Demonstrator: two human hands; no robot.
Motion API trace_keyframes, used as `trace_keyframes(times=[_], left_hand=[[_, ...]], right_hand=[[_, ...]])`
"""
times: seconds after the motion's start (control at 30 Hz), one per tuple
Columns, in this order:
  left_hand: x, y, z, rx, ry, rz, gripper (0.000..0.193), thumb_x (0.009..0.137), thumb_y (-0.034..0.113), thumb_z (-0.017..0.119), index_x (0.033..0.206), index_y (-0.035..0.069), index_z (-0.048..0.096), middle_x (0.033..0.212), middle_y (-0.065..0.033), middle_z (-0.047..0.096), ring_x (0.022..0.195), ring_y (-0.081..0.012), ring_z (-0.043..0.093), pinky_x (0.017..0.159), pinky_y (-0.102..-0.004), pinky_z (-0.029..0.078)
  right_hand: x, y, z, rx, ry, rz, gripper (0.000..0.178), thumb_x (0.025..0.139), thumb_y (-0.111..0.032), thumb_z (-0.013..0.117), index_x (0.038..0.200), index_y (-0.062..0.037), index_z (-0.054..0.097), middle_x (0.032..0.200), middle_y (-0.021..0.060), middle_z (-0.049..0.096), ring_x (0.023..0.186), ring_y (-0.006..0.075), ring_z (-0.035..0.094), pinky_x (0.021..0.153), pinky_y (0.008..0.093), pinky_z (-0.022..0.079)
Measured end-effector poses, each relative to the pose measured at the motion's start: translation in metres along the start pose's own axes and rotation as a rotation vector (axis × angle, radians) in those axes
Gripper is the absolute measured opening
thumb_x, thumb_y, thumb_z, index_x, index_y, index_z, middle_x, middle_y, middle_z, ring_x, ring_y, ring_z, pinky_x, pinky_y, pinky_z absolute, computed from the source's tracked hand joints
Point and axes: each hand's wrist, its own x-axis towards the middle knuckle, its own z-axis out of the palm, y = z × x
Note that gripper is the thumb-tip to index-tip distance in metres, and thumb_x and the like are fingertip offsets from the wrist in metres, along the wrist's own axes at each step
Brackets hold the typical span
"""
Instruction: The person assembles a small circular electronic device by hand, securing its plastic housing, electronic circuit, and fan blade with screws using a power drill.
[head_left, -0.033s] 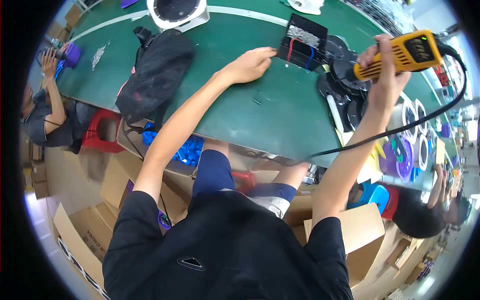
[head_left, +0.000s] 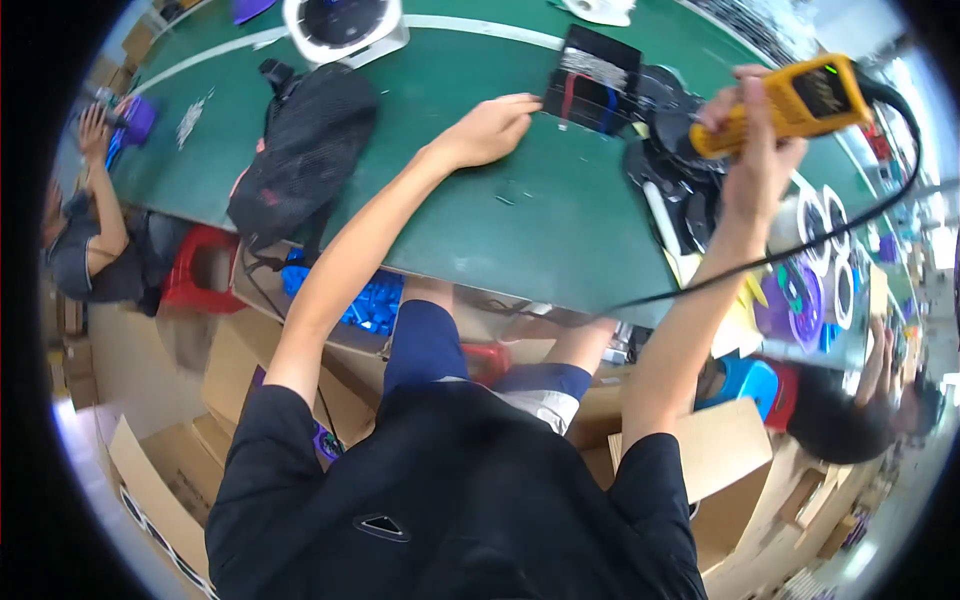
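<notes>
My right hand (head_left: 757, 150) is wrapped round a yellow corded power tool (head_left: 790, 105) that looks like an electric screwdriver. Its narrow end points left, over a cluster of round black plastic parts (head_left: 672, 135); whether it touches them I cannot tell. A thick black cable (head_left: 880, 205) runs from its back end and loops down across my right forearm. My left hand (head_left: 488, 132) lies on the table with its fingers drawn together. Its fingertips meet the left edge of a black open box (head_left: 567, 97) of small silvery pieces, with a red and a blue strip across its front. The thumb's grip is hidden.
A black mesh bag (head_left: 305, 150) lies on the green table (head_left: 520, 240) at left, below a white round-topped appliance (head_left: 345, 25). Purple and white rings (head_left: 800, 305) stand at the right edge. Cardboard boxes (head_left: 700, 450) flank my legs. Co-workers sit at far left and right.
The whole view has shifted slightly left. Both hands, the yellow tool and the black box keep about the same places relative to each other.
</notes>
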Motion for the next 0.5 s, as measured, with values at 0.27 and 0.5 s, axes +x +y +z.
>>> trace_keyframes(times=[0.27, 0.5], left_hand=[[-0.003, 0.035, 0.024, 0.066, 0.129, -0.279, 0.045, 0.094, 0.024, 0.053, 0.128, -0.005, 0.057, 0.138, -0.0258, 0.052, 0.132, -0.0343, 0.049, 0.109, -0.0385, 0.038], [-0.012, 0.073, 0.013, -0.713, 0.169, -0.039, 0.051, 0.1, 0.028, 0.049, 0.14, -0.003, 0.045, 0.131, -0.0235, 0.057, 0.125, -0.029, 0.054, 0.105, -0.0364, 0.042]], right_hand=[[-0.031, -0.003, 0.037, -0.108, -0.077, -0.137, 0.039, 0.075, -0.022, 0.084, 0.1, -0.0014, 0.061, 0.082, 0.0044, 0.066, 0.072, 0.0103, 0.06, 0.067, 0.028, 0.051], [-0.076, -0.025, 0.02, -0.267, -0.267, -0.175, 0.081, 0.073, -0.027, 0.085, 0.14, -0.0081, 0.043, 0.121, 0.0101, 0.059, 0.115, 0.0208, 0.057, 0.1, 0.037, 0.045]])
